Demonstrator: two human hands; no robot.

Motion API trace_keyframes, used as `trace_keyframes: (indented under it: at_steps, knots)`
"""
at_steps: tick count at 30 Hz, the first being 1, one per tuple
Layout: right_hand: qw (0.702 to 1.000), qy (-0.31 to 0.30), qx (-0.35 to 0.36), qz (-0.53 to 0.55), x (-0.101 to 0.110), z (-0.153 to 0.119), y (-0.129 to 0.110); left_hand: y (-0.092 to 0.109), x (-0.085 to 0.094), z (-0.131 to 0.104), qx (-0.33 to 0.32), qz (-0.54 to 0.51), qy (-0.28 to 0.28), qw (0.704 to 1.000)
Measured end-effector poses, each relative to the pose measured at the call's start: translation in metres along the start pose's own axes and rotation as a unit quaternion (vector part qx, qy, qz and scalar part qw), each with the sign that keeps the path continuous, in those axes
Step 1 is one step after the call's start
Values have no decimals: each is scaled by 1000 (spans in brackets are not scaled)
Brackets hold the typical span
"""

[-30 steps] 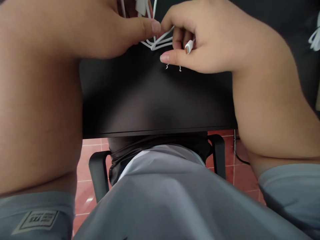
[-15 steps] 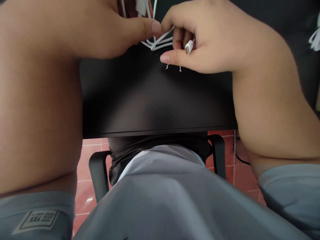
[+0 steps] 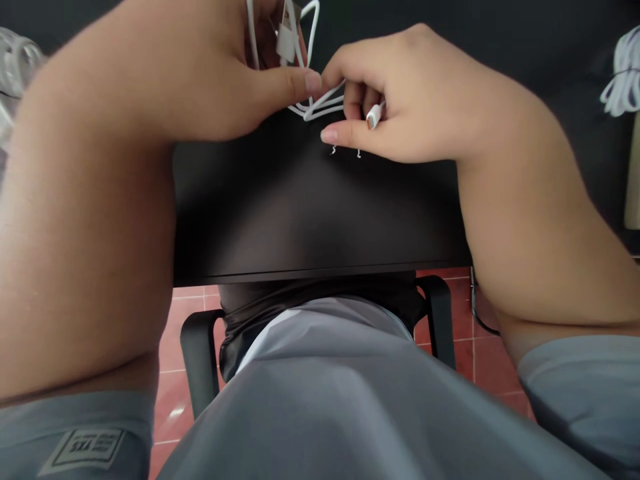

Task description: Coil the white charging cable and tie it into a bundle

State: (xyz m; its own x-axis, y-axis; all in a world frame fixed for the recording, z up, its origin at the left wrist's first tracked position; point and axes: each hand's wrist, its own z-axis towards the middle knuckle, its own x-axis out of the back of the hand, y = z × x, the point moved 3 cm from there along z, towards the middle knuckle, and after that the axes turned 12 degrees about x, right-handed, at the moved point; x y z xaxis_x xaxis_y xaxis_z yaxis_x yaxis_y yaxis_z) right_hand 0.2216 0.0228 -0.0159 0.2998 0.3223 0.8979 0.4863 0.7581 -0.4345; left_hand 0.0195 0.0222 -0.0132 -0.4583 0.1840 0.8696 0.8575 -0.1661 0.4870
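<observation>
Both hands [image 3: 407, 100] close together, curled around a white cable [image 3: 324, 114].

- Surface [image 3: 320, 223]: black, matte; front edge at 6 o'clock.
- 10 o'clock: pale coiled bundle [image 3: 19, 63].
- 12 o'clock: two thin white strands [image 3: 359, 153].
- 2 o'clock: tied white cable bundle [image 3: 627, 83].

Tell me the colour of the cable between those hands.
The cable is white, clearest in the head view.

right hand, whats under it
Beneath the right hand lies the black tabletop, with two white squiggly bits showing just past the thumb. White cable loops run behind its fingers; what the palm covers can't be seen.
</observation>
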Motion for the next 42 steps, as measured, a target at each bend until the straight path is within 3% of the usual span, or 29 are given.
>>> trace_keyframes:
  at_steps: [1, 3, 11, 27, 42]
  knots:
    - [1000, 0, -6, 3, 0, 0, 0, 3, 0, -1, -38, 51, -2, 998]
    - [1000, 1, -16, 4, -1, 0, 1, 6, 2, -2, -35, 72, 4, 997]
    - [1000, 11, -12, 3, -4, -2, 6, 12, 2, 0, 20, 31, -20, 999]
    - [999, 6, -23, 28, -4, -3, 6, 7, 0, 2, 37, -2, -35, 999]
    - [997, -41, -42, 43, -3, -1, 4, 2, -6, 5, 35, -18, -20, 999]
